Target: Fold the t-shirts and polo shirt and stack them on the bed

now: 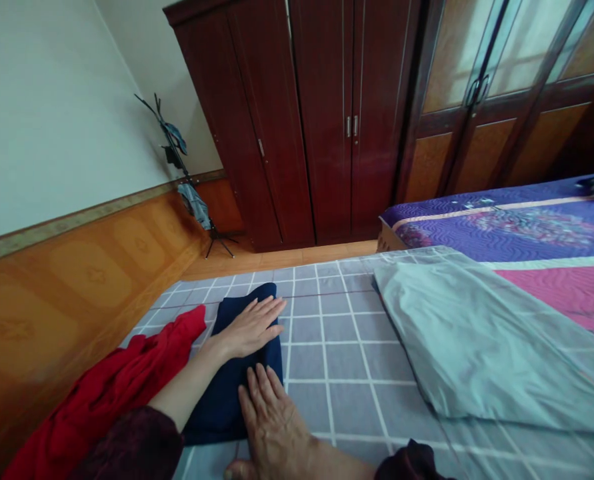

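Note:
A folded navy blue cloth or garment [217, 400] lies on the grey checked bedsheet [337, 353]. Across its far part rests my left hand [254, 327], flat, with fingers stretched toward the right edge. Nearer to me, my right hand [277, 420] lies on the cloth's right edge, fingers extended and thumb spread to the left. Neither hand grips anything. The forearm and dark sleeve of my left arm cross over the cloth's left side and hide part of it. What kind of garment it is, I cannot tell.
Left of the navy cloth is a crumpled red garment [121, 373]. A pale green folded cloth [477, 340] lies to the right. Beyond it is a second bed with a purple and pink cover [517, 227]. Dark red wardrobes [327, 133] and a coat stand [189, 177] stand at the back.

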Available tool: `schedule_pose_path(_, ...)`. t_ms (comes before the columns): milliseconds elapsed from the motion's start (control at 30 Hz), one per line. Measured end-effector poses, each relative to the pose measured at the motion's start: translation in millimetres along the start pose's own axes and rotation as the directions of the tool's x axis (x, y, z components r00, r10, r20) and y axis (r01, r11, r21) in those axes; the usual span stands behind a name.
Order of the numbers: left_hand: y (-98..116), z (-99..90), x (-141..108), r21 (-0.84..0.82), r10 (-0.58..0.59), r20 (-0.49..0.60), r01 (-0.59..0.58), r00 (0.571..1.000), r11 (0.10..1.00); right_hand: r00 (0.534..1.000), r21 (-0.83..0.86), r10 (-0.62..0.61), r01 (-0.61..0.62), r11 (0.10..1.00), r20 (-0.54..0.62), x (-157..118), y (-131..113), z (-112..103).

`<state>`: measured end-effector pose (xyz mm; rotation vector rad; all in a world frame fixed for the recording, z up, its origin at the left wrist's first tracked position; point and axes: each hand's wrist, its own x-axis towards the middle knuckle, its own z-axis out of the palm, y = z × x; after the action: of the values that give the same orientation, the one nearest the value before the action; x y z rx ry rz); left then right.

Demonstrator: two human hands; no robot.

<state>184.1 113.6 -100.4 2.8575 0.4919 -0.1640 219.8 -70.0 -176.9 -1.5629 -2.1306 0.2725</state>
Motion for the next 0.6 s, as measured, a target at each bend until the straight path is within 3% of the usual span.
schedule_pose_path(133, -15, 19.2, 40, 0.048, -0.095, 0.040, 0.093, 0.995, 0.995, 1.000, -0.011, 0.000, 0.000, 1.000, -0.023, -2, 0, 9)
schedule_pose_path(300, -39, 33.8, 70, 0.055, -0.203, 0.004, 0.203, 0.979, 0.978, 0.998, -0.001, 0.017, -0.017, 1.000, 0.060, -2, -7, 1)
schedule_pose_path(467, -34, 26.8, 72, 0.052, -0.213, -0.004, 0.213, 0.977, 0.976, 0.993, 0.013, 0.068, -0.070, 0.997, 0.097, -5, -16, -14)
schedule_pose_path(600, -17, 10.7, 54, 0.051, -0.180, -0.063, 0.184, 0.982, 0.982, 0.993, 0.038, 0.058, -0.062, 0.997, 0.102, -7, -19, -21)
